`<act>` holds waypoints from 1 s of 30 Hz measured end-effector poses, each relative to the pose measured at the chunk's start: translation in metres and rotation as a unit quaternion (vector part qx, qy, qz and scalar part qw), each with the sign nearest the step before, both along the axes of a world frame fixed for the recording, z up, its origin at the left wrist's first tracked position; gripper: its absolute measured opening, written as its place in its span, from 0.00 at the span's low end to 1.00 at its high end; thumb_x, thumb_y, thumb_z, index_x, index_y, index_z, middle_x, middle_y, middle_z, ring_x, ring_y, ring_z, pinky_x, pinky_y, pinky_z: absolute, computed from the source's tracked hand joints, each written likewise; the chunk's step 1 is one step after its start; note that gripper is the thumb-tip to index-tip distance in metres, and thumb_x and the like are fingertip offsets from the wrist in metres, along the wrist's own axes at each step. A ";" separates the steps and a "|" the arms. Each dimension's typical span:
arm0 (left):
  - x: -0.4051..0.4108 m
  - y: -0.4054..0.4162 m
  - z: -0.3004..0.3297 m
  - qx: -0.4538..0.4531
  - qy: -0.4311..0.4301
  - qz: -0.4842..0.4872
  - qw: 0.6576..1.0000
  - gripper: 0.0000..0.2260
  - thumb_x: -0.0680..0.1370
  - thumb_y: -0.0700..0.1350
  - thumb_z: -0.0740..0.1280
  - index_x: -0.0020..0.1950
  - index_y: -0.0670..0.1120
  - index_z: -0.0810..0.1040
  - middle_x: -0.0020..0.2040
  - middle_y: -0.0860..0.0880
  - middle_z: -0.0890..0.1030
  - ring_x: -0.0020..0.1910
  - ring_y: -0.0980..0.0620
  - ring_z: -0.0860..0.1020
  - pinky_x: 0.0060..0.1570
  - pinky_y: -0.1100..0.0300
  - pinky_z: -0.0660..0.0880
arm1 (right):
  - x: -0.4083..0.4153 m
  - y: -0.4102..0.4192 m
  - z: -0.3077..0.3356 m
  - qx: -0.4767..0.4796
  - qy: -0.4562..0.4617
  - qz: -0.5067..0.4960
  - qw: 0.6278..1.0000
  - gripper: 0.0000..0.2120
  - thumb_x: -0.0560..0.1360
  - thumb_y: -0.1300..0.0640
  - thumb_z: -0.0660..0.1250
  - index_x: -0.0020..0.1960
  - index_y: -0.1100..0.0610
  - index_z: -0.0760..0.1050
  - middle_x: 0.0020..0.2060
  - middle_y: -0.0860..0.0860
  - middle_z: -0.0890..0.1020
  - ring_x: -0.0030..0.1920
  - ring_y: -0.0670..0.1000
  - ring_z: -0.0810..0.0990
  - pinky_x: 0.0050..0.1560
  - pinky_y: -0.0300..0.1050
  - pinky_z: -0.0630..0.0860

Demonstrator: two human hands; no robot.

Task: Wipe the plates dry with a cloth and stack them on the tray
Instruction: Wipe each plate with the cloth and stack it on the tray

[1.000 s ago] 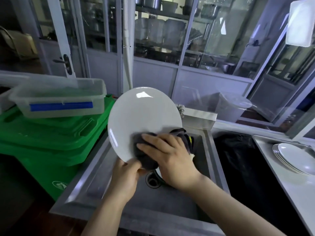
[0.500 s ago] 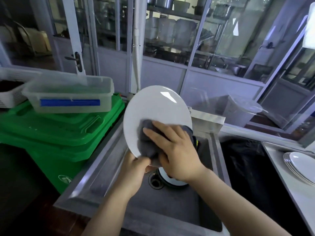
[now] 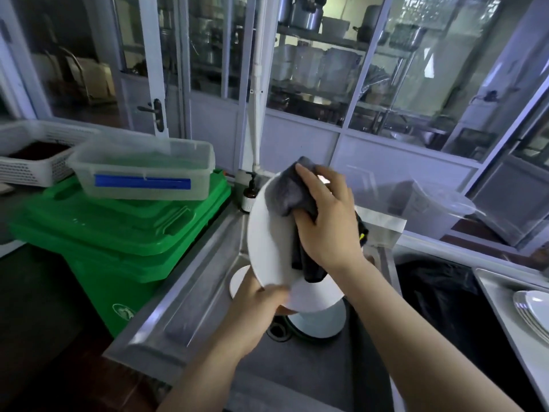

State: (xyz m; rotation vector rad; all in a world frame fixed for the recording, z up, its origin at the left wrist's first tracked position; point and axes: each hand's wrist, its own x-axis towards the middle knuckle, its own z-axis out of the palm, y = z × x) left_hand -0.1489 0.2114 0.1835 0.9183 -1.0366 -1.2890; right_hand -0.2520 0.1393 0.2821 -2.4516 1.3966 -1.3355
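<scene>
I hold a white plate (image 3: 269, 242) tilted on edge above the steel sink (image 3: 205, 281). My left hand (image 3: 258, 304) grips its lower rim. My right hand (image 3: 326, 221) presses a dark grey cloth (image 3: 289, 191) against the plate's upper face, fingers curled round the bunched cloth. More white plates (image 3: 315, 319) lie in the sink basin below, partly hidden by the held plate. A stack of white plates (image 3: 534, 310) sits on the steel tray (image 3: 499, 295) at the far right edge.
A green bin (image 3: 118, 233) stands left of the sink with a clear plastic tub (image 3: 142, 171) on its lid. A white basket (image 3: 32, 153) is further left. A pump bottle (image 3: 249, 191) stands behind the sink. A black-lined bin (image 3: 439, 298) sits between sink and tray.
My right hand has swept the cloth from the plate's lower middle up to its top rim. The plate has turned more edge-on, and the view has shifted left.
</scene>
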 end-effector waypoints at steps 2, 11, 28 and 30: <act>0.002 0.002 0.003 -0.010 -0.013 0.008 1.000 0.19 0.61 0.44 0.66 0.49 0.57 0.83 0.46 0.48 0.85 0.48 0.49 0.83 0.42 0.53 0.81 | 0.011 0.018 -0.001 -0.034 0.053 0.082 0.995 0.30 0.66 0.63 0.64 0.68 0.55 0.73 0.66 0.56 0.72 0.61 0.62 0.72 0.63 0.53 0.68; 0.014 0.008 0.007 -0.021 0.020 0.024 0.999 0.20 0.61 0.46 0.67 0.51 0.57 0.83 0.50 0.47 0.85 0.51 0.45 0.83 0.47 0.38 0.80 | -0.011 0.001 -0.004 -0.030 0.000 -0.018 0.999 0.28 0.70 0.64 0.62 0.69 0.54 0.72 0.66 0.57 0.72 0.61 0.64 0.71 0.63 0.56 0.69; 0.049 0.010 -0.007 -0.061 0.077 0.046 0.994 0.21 0.57 0.38 0.74 0.49 0.47 0.84 0.48 0.45 0.85 0.53 0.46 0.83 0.46 0.51 0.80 | 0.017 0.050 -0.026 0.027 0.165 0.249 0.954 0.24 0.70 0.64 0.60 0.63 0.54 0.79 0.65 0.52 0.76 0.52 0.61 0.76 0.58 0.53 0.72; 0.053 0.012 -0.008 -0.075 0.107 0.000 0.991 0.23 0.59 0.37 0.74 0.54 0.43 0.79 0.48 0.45 0.84 0.51 0.47 0.83 0.44 0.57 0.79 | 0.017 0.049 -0.025 0.037 0.188 0.255 0.948 0.21 0.71 0.62 0.64 0.64 0.52 0.78 0.66 0.51 0.75 0.53 0.60 0.76 0.59 0.55 0.72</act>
